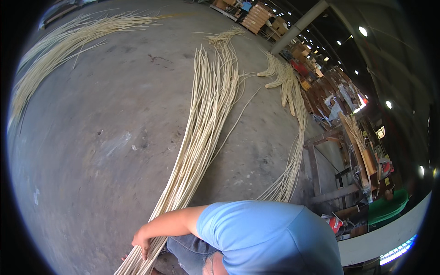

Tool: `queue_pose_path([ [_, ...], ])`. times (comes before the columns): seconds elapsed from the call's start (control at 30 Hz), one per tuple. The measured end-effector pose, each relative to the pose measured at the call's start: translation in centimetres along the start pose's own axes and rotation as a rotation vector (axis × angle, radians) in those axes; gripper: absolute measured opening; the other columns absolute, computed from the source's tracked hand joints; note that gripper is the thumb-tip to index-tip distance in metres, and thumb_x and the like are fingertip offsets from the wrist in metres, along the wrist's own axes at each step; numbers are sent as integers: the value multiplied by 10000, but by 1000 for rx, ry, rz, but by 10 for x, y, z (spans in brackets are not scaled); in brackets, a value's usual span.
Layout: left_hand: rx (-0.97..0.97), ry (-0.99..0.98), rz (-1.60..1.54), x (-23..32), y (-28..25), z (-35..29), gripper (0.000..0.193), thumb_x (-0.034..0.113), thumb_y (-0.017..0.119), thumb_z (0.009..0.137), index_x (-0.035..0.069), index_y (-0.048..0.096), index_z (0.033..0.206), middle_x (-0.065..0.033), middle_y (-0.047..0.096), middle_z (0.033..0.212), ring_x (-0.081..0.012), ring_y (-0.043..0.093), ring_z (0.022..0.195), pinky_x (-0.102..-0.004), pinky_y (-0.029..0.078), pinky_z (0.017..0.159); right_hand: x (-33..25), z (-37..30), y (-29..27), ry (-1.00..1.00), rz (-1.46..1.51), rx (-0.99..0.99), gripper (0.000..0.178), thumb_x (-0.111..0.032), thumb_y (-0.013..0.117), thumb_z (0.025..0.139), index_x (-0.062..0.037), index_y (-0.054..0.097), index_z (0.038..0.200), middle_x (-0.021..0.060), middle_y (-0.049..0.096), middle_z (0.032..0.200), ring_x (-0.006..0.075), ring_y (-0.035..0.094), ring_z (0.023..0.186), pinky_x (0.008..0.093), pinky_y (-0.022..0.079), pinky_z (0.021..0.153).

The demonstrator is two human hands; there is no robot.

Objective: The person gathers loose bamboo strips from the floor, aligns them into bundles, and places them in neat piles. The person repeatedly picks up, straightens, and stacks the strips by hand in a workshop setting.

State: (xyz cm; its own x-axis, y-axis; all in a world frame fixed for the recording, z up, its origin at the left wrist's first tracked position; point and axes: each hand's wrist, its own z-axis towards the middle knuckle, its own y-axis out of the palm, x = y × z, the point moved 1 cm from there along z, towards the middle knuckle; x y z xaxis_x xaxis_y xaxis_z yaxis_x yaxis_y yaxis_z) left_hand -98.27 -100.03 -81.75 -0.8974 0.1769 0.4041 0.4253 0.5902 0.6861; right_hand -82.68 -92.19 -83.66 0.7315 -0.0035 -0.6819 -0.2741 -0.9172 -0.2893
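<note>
A long bundle of pale, thin rattan canes point(197, 137) lies on the concrete floor, running from the far middle to the lower left. Across it reaches my bare arm in a blue sleeve, and my right hand point(142, 242) is closed over the near end. At that end's left edge a few fingertips show, perhaps of my left hand point(124, 257); most of that hand is hidden, so its grip is unclear. My bent knee in torn dark jeans point(192, 250) sits beside the canes, under the arm. One loose cane point(233, 126) strays to the bundle's right.
More canes point(68, 46) lie curved at the far left. Another long bunch point(298, 119) spreads along the right, beside a wooden frame point(316, 169). Stacked boxes point(256, 18) stand far back by a slanting post point(300, 26). A green cover point(389, 208) is at right.
</note>
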Motion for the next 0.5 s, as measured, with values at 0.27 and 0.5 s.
queue_pose_path([
  [0.27, -371, -126, -138, -11, -47, 29, 642, 454, 370, 1048, 88, 307, 1572, -197, 326, 1582, -386, 369, 1410, -539, 287, 1194, 17, 19, -24, -138, 223, 148, 529, -538, 651, 921, -60, 694, 1144, 161, 719, 1102, 292, 663, 1060, 427, 519, 908],
  [0.5, -270, -146, -307, 4, -70, 50, 746, 564, 398, 1014, 24, 361, 1529, -200, 411, 1546, -361, 426, 1396, -503, 332, 1189, -13, 31, -54, -138, 457, 72, 310, -294, 713, 939, -60, 686, 1140, 34, 705, 953, 109, 630, 892, 307, 519, 843],
])
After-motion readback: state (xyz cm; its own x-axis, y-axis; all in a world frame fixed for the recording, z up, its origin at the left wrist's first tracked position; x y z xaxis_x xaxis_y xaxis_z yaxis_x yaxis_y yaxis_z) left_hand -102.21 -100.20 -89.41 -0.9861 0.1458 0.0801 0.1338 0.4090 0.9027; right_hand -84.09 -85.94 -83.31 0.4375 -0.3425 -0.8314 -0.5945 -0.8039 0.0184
